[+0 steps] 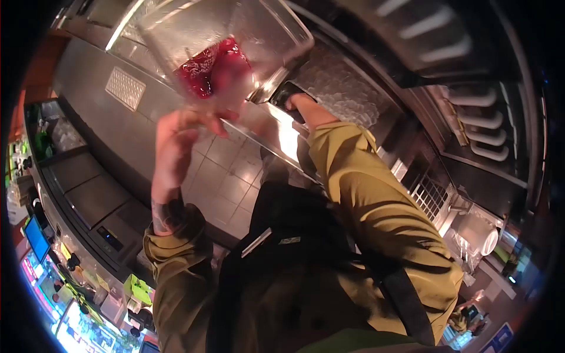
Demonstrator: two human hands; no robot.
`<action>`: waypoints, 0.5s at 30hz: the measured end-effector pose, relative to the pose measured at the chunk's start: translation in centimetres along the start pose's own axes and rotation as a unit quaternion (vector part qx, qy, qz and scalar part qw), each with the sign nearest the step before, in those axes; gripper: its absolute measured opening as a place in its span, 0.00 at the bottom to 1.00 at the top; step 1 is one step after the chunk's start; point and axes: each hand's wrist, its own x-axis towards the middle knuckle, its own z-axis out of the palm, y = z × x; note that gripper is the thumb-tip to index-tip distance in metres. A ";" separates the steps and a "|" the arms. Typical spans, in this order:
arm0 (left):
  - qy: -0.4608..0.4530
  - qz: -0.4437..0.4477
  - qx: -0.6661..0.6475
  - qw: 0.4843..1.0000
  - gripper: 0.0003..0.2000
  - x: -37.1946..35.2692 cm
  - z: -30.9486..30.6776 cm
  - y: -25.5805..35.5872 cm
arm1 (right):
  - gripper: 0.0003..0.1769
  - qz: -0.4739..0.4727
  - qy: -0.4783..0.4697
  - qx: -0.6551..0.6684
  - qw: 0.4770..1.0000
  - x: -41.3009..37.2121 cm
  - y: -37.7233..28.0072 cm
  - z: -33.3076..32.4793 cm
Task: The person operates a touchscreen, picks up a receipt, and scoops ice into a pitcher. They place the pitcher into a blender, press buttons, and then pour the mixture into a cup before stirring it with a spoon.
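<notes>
A clear plastic container (pixel 273 32), tilted, holds glossy red contents (pixel 206 69) that I cannot identify; part of the red area is blurred. My left hand (pixel 185 126) is at its lower end, fingers curled against the container's near edge. To the right, my right hand (pixel 294 101) is closed around a dark object (pixel 285 91) beside a shiny metal piece (pixel 266 88). Its fingers are partly hidden, and what the dark object is cannot be made out. Just beyond that hand lies a bin of ice (pixel 341 88).
A steel counter edge (pixel 271 147) runs in front of my body, above a tiled floor (pixel 226 170). A perforated metal plate (pixel 125 89) lies at the left. Refrigerated cabinets (pixel 88 182) and lit screens (pixel 36 235) stand further left; a white rack (pixel 429 197) is at the right.
</notes>
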 end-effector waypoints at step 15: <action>0.104 0.002 -0.040 0.994 0.22 2.8 -7.0 -6.0 | 0.12 0.151 -0.290 0.270 0.906 2.1 -0.9 -0.6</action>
